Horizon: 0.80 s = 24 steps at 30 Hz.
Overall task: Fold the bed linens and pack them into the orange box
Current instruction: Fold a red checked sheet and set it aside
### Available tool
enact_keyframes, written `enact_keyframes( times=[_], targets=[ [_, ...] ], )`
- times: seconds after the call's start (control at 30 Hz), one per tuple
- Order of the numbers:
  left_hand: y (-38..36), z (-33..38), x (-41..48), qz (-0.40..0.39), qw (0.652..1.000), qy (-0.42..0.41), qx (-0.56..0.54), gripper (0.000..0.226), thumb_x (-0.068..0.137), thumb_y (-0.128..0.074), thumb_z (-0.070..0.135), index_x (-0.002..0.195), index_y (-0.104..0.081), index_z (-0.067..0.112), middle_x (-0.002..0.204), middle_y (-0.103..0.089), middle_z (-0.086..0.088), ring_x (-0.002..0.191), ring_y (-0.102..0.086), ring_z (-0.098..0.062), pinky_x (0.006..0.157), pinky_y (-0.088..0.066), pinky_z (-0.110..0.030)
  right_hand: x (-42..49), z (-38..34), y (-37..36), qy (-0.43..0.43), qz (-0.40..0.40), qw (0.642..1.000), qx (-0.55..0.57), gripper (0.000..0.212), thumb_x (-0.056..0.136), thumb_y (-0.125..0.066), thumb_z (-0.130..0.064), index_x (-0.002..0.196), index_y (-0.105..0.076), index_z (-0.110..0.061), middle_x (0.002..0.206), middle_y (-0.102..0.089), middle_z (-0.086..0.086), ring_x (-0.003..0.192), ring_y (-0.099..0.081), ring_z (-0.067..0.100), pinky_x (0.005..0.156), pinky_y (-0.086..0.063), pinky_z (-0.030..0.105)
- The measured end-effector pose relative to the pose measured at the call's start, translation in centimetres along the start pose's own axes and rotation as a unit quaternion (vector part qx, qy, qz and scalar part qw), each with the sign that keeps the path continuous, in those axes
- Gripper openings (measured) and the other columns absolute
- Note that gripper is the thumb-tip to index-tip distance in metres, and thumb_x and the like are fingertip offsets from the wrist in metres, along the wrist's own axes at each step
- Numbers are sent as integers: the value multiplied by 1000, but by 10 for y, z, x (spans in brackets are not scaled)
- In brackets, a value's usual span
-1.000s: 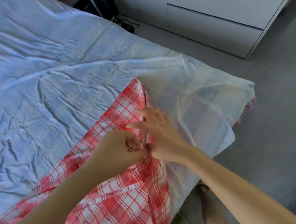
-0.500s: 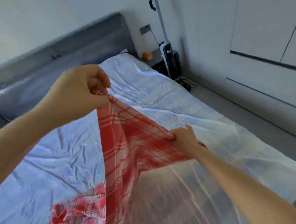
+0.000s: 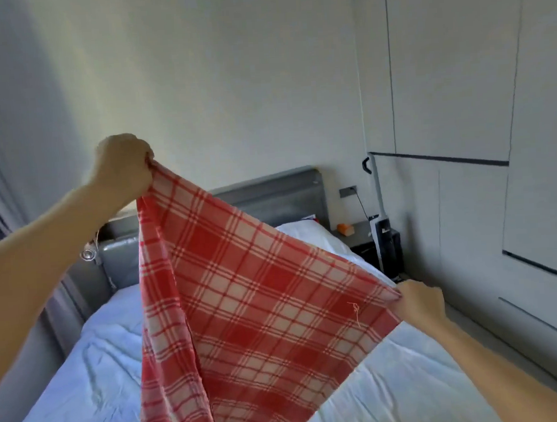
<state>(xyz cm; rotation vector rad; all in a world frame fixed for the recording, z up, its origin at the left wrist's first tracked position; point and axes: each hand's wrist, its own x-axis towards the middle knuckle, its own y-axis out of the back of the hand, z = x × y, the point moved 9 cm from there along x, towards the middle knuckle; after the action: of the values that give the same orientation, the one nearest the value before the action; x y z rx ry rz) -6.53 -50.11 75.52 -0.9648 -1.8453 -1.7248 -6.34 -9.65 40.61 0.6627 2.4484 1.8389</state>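
The person is holding a red-and-white checked fabric bed linen [image 3: 243, 294] in the air above the bed, and the task is judged to be at an early stage. The left hand [image 3: 122, 161] is positioned high, with its fingers curling tightly round one bunched corner of the linen. The right hand [image 3: 421, 300] is positioned lower and out to the right, pinching a second corner between thumb and curled fingers. The upper edge is stretching taut between the two hands along a downward slope, and the remainder is hanging in front of the pale blue wrinkled bed sheet [image 3: 85, 385]; the lower end is running out of view, so contact with the bed cannot be told. No finished fold is showing, so the linen is judged to be in the spreading step that precedes a first fold. The pale blue sheet is lying unfolded on the mattress below the grey padded headboard [image 3: 269, 195]. The orange box is not appearing in view; a small orange object [image 3: 345, 229] is sitting on the dark bedside table [image 3: 358, 238], too small to identify. Folding of both linens and all packing are judged to be outstanding
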Motion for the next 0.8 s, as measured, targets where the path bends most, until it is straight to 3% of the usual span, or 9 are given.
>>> enact_keyframes(
  times=[0.1,0.17,0.23,0.3,0.4,0.47,0.57,0.67,0.8],
  targets=[
    [27,-51,-4,-10,997,9,81,8,69,-58,-9,71,-66,-10,76,-59,-27,77,-59,-44,65,-45,-40,20,-33,83,9,74,992,99,42,88,-52,-46,55,-54,-19,61,-58,-3,68,-61,24,64,-40,29],
    [46,-104,-8,-2,991,51,124,6,68,-59,-11,64,-63,-10,69,-57,-25,69,-59,-42,57,-45,-38,40,-60,148,23,125,968,216,39,83,-60,-43,53,-54,-19,59,-56,0,65,-59,25,57,-37,29],
    [59,-156,-16,2,982,108,153,8,68,-59,-11,63,-64,-7,65,-57,-22,64,-59,-40,55,-48,-37,53,-87,209,37,173,915,362,22,80,-73,-35,70,-70,-15,68,-63,1,69,-60,22,59,-39,29],
    [63,-194,-28,0,976,163,147,12,70,-57,-12,67,-65,-5,68,-58,-20,66,-59,-37,58,-52,-39,61,-114,244,31,194,881,431,23,77,-77,-33,84,-72,-11,77,-66,6,76,-63,26,66,-44,32],
    [49,-220,-43,0,975,192,114,17,74,-51,-13,75,-65,-5,79,-62,-21,75,-60,-37,62,-52,-38,66,-146,254,1,183,912,368,22,82,-69,-35,84,-68,-13,82,-66,8,76,-60,27,65,-44,31],
    [40,-233,-55,6,972,213,99,17,76,-49,-12,76,-65,-5,81,-61,-22,77,-59,-39,64,-53,-41,69,-158,265,7,184,908,376,19,81,-68,-27,86,-70,-9,81,-67,7,75,-61,27,66,-47,31],
    [47,-256,-61,50,961,258,80,17,78,-48,-10,81,-65,-6,84,-54,-23,75,-55,-40,53,-44,-38,67,-182,290,56,82,857,506,15,77,-73,-10,89,-67,-3,72,-62,5,60,-57,16,53,-44,22],
    [54,-283,-48,49,949,300,78,13,81,-51,-4,84,-63,0,84,-58,-20,76,-58,-36,56,-41,-33,58,-211,316,82,-50,804,587,21,69,-75,-16,86,-64,-9,68,-66,1,57,-62,9,49,-51,19],
    [45,-320,-13,5,928,366,-70,12,80,-57,-2,89,-65,-7,74,-58,-19,71,-57,-31,73,-52,-41,90,-236,336,85,-44,789,607,10,82,-68,-17,81,-60,-12,74,-62,2,63,-58,8,59,-52,20]
  ],
)
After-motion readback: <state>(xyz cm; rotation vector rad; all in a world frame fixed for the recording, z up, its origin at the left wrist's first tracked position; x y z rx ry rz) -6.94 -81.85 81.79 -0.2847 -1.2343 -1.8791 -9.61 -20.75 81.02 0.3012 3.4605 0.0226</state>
